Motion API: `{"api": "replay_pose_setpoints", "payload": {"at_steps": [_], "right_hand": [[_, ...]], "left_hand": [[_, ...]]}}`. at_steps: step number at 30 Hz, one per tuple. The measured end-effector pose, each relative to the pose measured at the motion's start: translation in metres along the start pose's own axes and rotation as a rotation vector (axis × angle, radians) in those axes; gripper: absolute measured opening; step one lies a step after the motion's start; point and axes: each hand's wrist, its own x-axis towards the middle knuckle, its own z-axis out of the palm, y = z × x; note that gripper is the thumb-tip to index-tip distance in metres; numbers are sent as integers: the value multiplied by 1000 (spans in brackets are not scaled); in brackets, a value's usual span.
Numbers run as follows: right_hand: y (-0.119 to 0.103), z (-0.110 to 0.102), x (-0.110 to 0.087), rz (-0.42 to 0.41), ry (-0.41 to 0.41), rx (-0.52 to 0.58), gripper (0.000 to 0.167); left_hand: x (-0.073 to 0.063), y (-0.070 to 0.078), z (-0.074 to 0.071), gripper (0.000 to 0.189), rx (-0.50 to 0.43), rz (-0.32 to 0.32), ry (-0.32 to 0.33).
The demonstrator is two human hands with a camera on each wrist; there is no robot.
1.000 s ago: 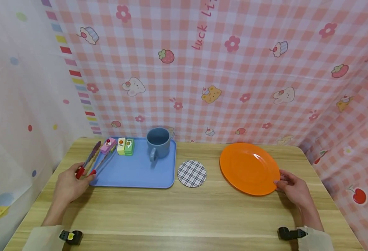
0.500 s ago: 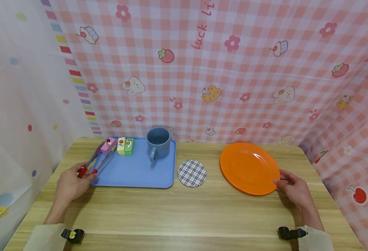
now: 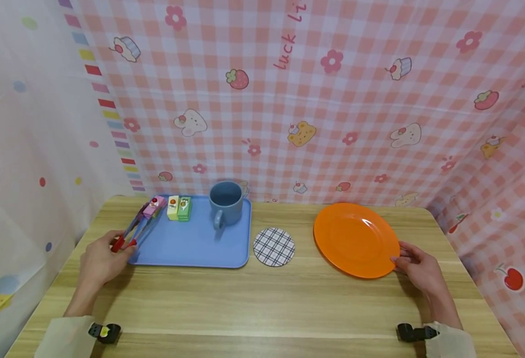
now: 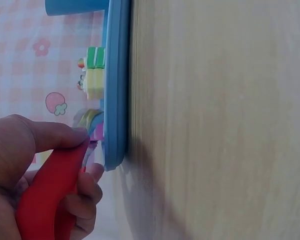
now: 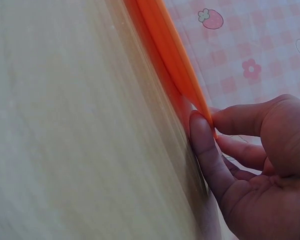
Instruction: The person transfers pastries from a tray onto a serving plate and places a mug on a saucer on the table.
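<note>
My left hand (image 3: 103,261) grips red-handled tongs (image 4: 47,192) at the left end of the blue tray (image 3: 191,248). Their tips reach up to either side of a small pink toy cake (image 3: 155,205) in the tray's back left corner. Right beside it stand a yellow toy cake (image 3: 173,208) and a green one (image 3: 184,209). Over on the right, my right hand (image 3: 421,268) pinches the rim of an orange plate (image 3: 356,238) between thumb and fingers. In the right wrist view the thumb (image 5: 202,135) presses one face of the rim, fingers on the other.
A blue-grey mug (image 3: 226,203) stands on the tray's back right, handle toward me. Between tray and plate lies a round checked coaster (image 3: 274,247) on the wooden table (image 3: 271,303). Pink gingham cloth (image 3: 262,99) hangs close behind the table.
The tongs' arms have drawn closer together, and their tips now straddle the pink toy cake more tightly. My right hand and the plate have stayed put.
</note>
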Motion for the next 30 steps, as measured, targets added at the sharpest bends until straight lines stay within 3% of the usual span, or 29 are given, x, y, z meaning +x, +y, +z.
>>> {"api": "replay_pose_setpoints", "payload": {"at_steps": [9, 17, 30], "right_hand": [[-1, -1, -1, 0, 2, -13, 66], [-1, 0, 0, 2, 2, -12, 66], [0, 0, -1, -1, -2, -5, 66]], "left_hand": [[1, 1, -2, 55, 10, -27, -25], [0, 2, -1, 51, -32, 8, -27], [-5, 3, 1, 50, -44, 14, -23]]}}
